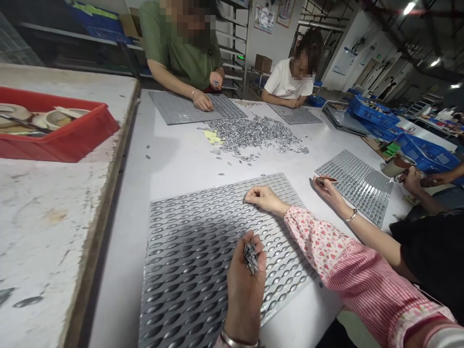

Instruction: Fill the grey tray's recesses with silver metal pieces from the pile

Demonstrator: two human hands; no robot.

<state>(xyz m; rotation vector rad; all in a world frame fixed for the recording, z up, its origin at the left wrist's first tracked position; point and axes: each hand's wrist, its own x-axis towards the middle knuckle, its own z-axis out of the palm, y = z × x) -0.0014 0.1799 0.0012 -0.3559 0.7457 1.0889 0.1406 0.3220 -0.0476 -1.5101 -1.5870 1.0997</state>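
**Q:** Where is the left hand (243, 282)?
**A:** Near, centre, over the dimpled tray (188, 251). Its fingers are closed around a bunch of small metal pieces (250, 257).

**Q:** And the right hand (264, 198)?
**A:** Farther off, resting on the tray's far right part, fingers curled closed. Whether they pinch anything cannot be told.

Nothing in view can be read. A poster (263, 17) and a second sheet (285, 9) hang on the back wall beyond the far edge of the tabletop, their print too small to make out. A white notice (344, 60) on the right-hand wall and a small green lit sign (241, 57) on the shelving are blurs. The white T-shirt (286, 84) of the person at the far right corner bears a small, illegible chest print.
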